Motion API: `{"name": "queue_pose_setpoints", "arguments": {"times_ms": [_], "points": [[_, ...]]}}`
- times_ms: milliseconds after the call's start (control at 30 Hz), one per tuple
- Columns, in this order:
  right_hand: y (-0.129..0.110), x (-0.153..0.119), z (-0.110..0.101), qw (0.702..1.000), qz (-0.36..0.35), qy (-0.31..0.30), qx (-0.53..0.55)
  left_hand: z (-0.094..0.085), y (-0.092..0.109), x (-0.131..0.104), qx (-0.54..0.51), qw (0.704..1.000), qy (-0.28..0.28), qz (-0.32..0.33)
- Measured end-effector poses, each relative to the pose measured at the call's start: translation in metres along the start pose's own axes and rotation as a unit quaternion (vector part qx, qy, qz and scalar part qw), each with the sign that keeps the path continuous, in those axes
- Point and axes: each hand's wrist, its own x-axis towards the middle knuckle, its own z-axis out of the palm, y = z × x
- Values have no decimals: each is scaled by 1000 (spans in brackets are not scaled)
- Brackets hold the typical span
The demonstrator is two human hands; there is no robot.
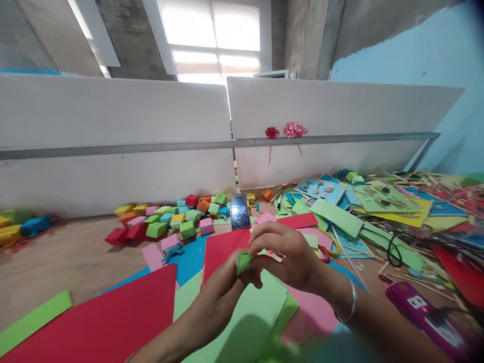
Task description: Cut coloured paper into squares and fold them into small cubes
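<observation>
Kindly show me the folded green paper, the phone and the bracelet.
Folded green paper (244,263): head view, its visible middle.
Phone (240,217): head view, its dark surface.
Bracelet (354,300): head view, its silvery band.

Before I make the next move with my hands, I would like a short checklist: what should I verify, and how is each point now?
1. Left hand holds the small green paper piece: ok.
2. Right hand is at the piece: ok.
3. Right hand grips the piece firmly: cannot tell from this angle.
4. Surface below the hands is free of loose paper: not ok, a light green sheet lies there.
5. Phone is clear of both hands: ok, it lies beyond them.
6. Colored cubes are apart from the hands: ok.
</observation>
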Motion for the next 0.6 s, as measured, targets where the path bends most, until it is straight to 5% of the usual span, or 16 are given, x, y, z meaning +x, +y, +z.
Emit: {"name": "queue_pose_setpoints", "arguments": {"times_ms": [267,467,600], "points": [[-3,0,-3,996,68,-47,32,2,-1,-4,132,990,-3,55],[2,-3,9,997,56,-11,57,3,-28,-4,347,916,141,147],[10,-5,10,999,24,-12,38,-3,-12,-5,227,969,31,91]]}}
